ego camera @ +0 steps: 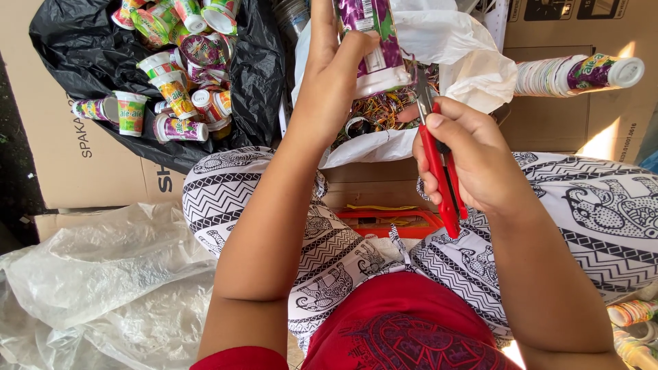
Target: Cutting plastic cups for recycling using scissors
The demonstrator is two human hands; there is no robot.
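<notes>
Patterned trousers (pixel 329 267) fill the foreground. Above them, the left hand (pixel 332 75) grasps a purple cup (pixel 373 44); the right hand (pixel 473 161) clenches red-handled scissors (pixel 442 178) at its rim. Loose cups (pixel 175 62) crowd the black bag (pixel 82 41); stacked cups (pixel 579 74) lie right.

Left hand (pixel 329 75) grips purple cup (pixel 373 41); right hand (pixel 473 164) red cutters (pixel 442 181).

The purple cup (pixel 373 41) runs off the top edge of the frame, its upper part unseen; the scissor blades (pixel 419 92) vanish behind its rim; the black bag (pixel 253 89) at upper left is cropped; the strips in the white bag (pixel 473 68) are too tangled to tell apart.
</notes>
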